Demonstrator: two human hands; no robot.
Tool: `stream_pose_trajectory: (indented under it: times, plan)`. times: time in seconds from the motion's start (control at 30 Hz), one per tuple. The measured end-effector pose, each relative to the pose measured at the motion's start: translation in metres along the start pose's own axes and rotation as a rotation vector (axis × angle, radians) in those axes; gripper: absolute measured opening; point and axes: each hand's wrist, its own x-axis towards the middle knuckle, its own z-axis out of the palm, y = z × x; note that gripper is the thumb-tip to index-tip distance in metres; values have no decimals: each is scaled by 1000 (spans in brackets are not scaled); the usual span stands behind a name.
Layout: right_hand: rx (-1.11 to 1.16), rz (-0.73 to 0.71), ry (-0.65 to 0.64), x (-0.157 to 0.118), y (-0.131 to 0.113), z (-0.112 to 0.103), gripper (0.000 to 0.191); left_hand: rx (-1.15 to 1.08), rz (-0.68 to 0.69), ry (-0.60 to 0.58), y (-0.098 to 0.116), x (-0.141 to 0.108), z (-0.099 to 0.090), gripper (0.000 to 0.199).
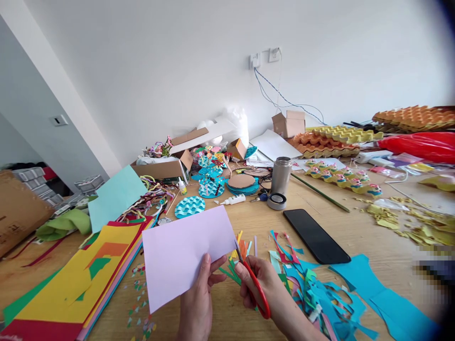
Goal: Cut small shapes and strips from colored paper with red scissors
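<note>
A lilac sheet of paper (pixel 185 253) is held up in my left hand (pixel 202 296), thumb in front and the other fingers behind it. My right hand (pixel 265 284) is closed round the red handles of a pair of scissors (pixel 261 296). The blades point up and to the left and meet the sheet's right edge near its lower right corner. Behind and below the scissors lie thin green, orange and yellow paper strips (pixel 243 246). A heap of blue paper scraps (pixel 327 298) is to the right of my right hand.
Coloured sheets (pixel 85 270) are stacked at the left. A black phone (pixel 316 236) lies at the right, with a steel flask (pixel 280 176) behind it. Glue (pixel 234 200), blue discs (pixel 190 207), boxes and egg trays (pixel 334 135) stand farther back.
</note>
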Motion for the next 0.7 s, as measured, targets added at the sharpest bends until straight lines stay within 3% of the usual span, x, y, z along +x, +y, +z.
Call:
stream_pose_trajectory:
  times: [0.2,0.7]
  plan:
    - [6,4,7,-1,-3,0,51,11,11,-23,0,0,0,49]
    - [-60,-10,33,-2,-4,-1,48,27,-8,-59,1,-2,0,37]
